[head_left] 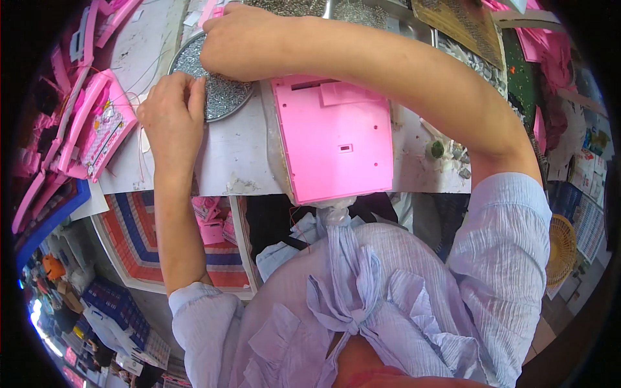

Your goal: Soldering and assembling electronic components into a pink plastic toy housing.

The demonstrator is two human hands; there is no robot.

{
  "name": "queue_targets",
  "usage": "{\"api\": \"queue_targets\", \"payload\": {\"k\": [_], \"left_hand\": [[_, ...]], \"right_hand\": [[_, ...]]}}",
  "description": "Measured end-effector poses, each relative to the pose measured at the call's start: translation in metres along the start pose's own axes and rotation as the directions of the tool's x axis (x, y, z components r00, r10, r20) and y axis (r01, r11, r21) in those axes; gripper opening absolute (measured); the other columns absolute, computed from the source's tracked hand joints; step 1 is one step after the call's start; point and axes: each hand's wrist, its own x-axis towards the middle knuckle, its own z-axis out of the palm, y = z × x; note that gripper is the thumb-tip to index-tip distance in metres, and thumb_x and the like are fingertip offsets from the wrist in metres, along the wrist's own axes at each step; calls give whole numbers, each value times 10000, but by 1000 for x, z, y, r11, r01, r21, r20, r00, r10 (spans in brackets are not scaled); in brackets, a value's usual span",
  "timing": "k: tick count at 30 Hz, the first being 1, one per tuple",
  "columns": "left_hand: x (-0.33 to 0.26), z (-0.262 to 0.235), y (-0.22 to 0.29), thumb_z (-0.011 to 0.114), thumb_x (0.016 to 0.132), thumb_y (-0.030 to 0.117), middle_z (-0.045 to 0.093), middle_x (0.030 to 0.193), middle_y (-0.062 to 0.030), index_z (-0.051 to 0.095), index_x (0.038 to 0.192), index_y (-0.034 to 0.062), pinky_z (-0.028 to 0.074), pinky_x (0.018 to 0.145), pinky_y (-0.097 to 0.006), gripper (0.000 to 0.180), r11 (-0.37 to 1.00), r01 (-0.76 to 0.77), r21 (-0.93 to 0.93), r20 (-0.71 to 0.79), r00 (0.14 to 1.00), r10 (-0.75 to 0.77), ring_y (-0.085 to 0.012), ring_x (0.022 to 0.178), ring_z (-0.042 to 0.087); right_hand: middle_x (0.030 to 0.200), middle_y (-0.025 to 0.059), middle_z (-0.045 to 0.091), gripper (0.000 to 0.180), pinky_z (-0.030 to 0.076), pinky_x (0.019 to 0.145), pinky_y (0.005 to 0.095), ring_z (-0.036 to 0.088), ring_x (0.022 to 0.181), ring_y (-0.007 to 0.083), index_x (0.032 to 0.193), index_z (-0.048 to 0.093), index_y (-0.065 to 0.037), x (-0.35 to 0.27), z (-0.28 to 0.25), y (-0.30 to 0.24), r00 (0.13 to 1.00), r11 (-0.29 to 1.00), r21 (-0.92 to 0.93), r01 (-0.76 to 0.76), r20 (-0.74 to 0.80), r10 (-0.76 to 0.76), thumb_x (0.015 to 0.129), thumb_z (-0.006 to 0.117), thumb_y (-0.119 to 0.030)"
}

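A round metal tray (pixel 231 107) full of small silver screws lies at the far left of the work table. My right hand (pixel 239 42) reaches across it, fingers curled in, beside a small pink plastic piece (pixel 212 11); what it grips is hidden. My left hand (pixel 173 113) is at the tray's left rim with bent fingers; whatever is in them cannot be made out. Thin red wires run close to it from a pink plastic housing (pixel 103 123) with a printed panel. In front of me a flat pink panel (pixel 336 145) with small holes rests on clear plastic wrap.
Metal trays of small parts (pixel 359 13) stand at the back, with a brown board (pixel 462 26) to their right. Pink parts pile up along both sides. Below the table, a striped lined box (pixel 139 236) holds pink pieces. A wicker basket (pixel 561 249) is at the right.
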Motion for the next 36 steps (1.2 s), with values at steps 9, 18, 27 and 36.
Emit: {"api": "queue_targets", "payload": {"k": [9,18,27,36], "left_hand": [[4,-6,-9,648,965,252,617,749,-145,602,776,21,391,706,-454,302,999,-13,33,31,999,12,-328,702,600],[-53,-26,69,717,872,7,711,905,-111,687,912,7,499,742,-347,50,884,-214,-415,-77,977,201,-265,768,656],[-87,-39,133,727,816,-85,732,902,-146,713,946,-23,517,738,-326,145,760,-206,-616,64,949,309,-253,801,681],[-112,-47,144,721,909,-13,747,897,-76,746,991,-20,496,647,-261,87,488,329,-808,417,905,82,-124,752,654]], "right_hand": [[891,121,742,132,532,852,441,671,981,321,798,762,-68,-49,-49,14,952,958,241,-156,-222,211,807,671,-164],[897,64,727,96,502,784,347,647,881,216,910,750,-29,-266,-11,-41,622,562,784,-264,-307,720,847,778,-96],[888,94,703,138,479,773,352,640,837,237,928,764,-31,-275,7,-100,543,478,861,-173,-322,776,796,802,-42],[917,70,680,235,480,745,362,604,829,248,976,762,-58,-266,-1,-122,604,620,783,-49,-471,643,758,849,-70]]}}
